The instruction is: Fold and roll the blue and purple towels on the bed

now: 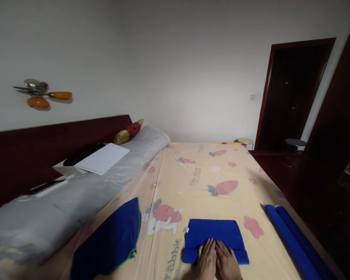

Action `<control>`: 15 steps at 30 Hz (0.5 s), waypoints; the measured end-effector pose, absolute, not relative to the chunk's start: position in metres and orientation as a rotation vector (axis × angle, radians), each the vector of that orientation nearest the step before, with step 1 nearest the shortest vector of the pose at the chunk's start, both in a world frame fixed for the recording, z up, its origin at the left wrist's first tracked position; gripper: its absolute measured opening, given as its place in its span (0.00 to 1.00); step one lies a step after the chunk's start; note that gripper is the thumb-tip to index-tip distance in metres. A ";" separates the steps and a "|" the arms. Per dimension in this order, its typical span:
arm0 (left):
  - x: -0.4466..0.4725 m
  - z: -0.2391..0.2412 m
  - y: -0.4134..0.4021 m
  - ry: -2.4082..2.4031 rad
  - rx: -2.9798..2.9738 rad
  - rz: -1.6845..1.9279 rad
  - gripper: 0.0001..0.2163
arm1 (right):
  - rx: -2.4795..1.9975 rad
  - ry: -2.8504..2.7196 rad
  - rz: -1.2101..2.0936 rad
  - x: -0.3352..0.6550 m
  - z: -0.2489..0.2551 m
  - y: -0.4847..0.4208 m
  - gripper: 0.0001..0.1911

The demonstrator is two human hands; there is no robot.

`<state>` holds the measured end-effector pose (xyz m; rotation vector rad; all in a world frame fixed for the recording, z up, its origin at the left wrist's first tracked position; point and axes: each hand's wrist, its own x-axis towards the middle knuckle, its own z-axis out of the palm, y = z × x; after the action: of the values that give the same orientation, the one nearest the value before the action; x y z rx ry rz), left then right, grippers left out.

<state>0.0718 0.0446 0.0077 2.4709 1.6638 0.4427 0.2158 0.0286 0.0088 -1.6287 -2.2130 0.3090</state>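
Note:
A folded bright blue cloth (214, 233) lies flat on the bed sheet (210, 175) near the front edge. My left hand (207, 259) and my right hand (228, 262) rest side by side on its near edge, fingers stretched flat and pressed down on the fabric. Both hands are open and hold nothing. A darker blue garment (111, 241) lies loosely on the sheet to the left of the hands. Two rolled blue cloths (291, 241) lie side by side along the bed's right edge.
A long grey bolster (76, 194) runs along the dark wooden headboard (46, 144), with white paper (103, 158) and a small pillow (128, 132) on it. A dark doorway (291, 93) and two stools (245, 141) stand at the far right.

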 end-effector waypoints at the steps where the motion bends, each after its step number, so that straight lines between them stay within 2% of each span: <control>1: 0.067 0.011 0.045 1.683 2.448 0.418 0.21 | -1.683 -2.174 0.296 0.220 0.009 0.030 0.24; 4: 0.033 0.019 0.047 1.798 2.397 0.354 0.22 | -1.848 -2.038 0.211 0.248 0.003 0.033 0.26; 10: -0.012 0.019 0.044 2.144 2.326 0.319 0.21 | -1.908 -1.952 -0.030 0.286 -0.011 0.030 0.22; 15: 0.003 0.017 0.034 2.222 2.450 0.566 0.21 | -1.814 -1.937 -0.041 0.276 -0.013 0.018 0.23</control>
<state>0.0027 0.0341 0.0173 2.4503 2.2219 0.5657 0.2758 0.0177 -0.0129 -1.8144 -1.9370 -0.0409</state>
